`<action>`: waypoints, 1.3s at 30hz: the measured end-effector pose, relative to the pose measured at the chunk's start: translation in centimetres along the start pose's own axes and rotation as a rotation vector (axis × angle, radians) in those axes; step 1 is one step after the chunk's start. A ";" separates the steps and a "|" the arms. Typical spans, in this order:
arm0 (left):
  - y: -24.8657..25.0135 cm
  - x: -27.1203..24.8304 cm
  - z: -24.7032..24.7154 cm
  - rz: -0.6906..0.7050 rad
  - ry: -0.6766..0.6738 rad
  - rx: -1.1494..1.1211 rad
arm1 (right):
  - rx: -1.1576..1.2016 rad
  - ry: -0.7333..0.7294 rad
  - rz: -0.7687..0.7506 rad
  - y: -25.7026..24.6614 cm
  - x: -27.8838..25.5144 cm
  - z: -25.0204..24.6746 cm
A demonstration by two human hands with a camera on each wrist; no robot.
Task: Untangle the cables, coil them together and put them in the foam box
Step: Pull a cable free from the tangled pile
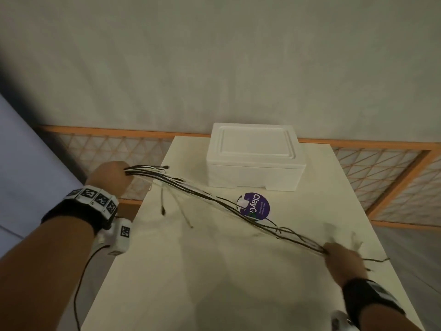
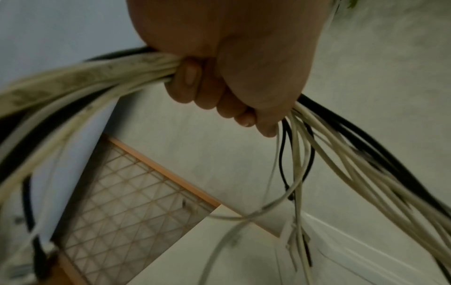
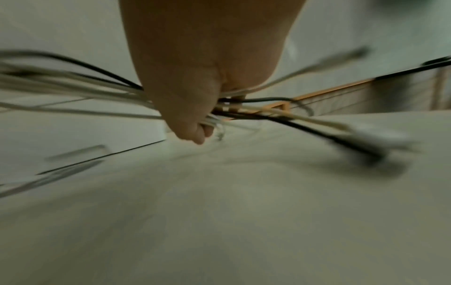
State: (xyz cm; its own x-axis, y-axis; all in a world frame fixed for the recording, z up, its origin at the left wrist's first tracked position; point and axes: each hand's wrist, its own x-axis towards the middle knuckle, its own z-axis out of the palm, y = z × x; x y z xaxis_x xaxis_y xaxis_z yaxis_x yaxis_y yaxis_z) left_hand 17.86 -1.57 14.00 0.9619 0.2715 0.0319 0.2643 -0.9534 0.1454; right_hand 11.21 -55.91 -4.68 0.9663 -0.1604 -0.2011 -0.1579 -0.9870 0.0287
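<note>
A bundle of several thin black and white cables (image 1: 222, 204) stretches slantwise above the white table (image 1: 191, 271), from far left to near right. My left hand (image 1: 112, 177) grips one end of the bundle in a fist off the table's left edge; the cables (image 2: 102, 77) run through that fist (image 2: 227, 83). My right hand (image 1: 343, 261) grips the other end near the table's right edge, fingers (image 3: 195, 133) curled round the cables (image 3: 73, 84). Loose plug ends dangle from the bundle. The white foam box (image 1: 253, 156), lid on, stands at the table's far end.
A round purple sticker (image 1: 259, 207) lies on the table in front of the box, under the cables. A wooden lattice screen (image 1: 381, 177) runs behind the table and down its right side. A pale wall rises behind. The near half of the table is bare.
</note>
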 end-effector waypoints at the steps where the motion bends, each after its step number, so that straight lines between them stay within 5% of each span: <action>1: -0.2 -0.1 0.1 -0.006 0.005 0.000 | -0.026 -0.003 0.077 2.0 -0.2 0.0; 5: 1.5 -0.5 0.4 0.047 -0.001 -0.027 | -0.055 -0.181 0.205 4.7 0.8 -1.1; 9: 4.3 -0.9 1.3 0.114 0.027 -0.096 | 0.042 -0.359 -0.076 -0.7 2.7 -6.7; 13: 7.7 -1.7 1.9 0.161 0.059 -0.172 | 0.485 0.044 -0.398 -9.5 1.7 -12.7; 16: 9.1 -1.9 1.7 0.208 0.081 -0.207 | 0.576 -0.002 -0.531 -15.5 0.1 -12.4; 18: 9.0 -1.9 1.2 0.218 0.101 -0.222 | 0.500 -0.256 -0.484 -16.7 -0.3 -9.2; 20: 8.1 -1.6 0.7 0.193 0.109 -0.214 | 0.392 -0.413 -0.285 -14.7 0.4 -5.0; 23: 4.9 -0.8 -0.2 0.040 0.127 -0.191 | 0.417 -0.385 -0.037 -9.1 1.2 -1.7; 31: 0.4 -0.4 -0.8 -0.093 0.111 -0.071 | -0.039 -0.284 0.166 5.7 2.9 -0.9; 35: 0.5 -0.6 -1.0 -0.113 0.167 -0.117 | -0.085 -0.381 0.085 5.7 3.1 -3.3; 37: 1.9 -1.0 -0.9 -0.042 0.156 -0.119 | -0.048 -0.375 0.134 3.6 4.1 -5.8; 39: 4.2 -1.5 -0.6 0.050 0.125 -0.130 | -0.082 -0.309 0.004 0.0 5.0 -9.2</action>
State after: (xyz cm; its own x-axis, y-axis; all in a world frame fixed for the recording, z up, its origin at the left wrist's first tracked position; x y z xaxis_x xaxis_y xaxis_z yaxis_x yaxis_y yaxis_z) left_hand 17.43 -5.90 15.12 0.9552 0.2464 0.1639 0.1974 -0.9432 0.2671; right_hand 17.90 -56.71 3.37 0.8561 -0.1683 -0.4886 -0.1327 -0.9854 0.1069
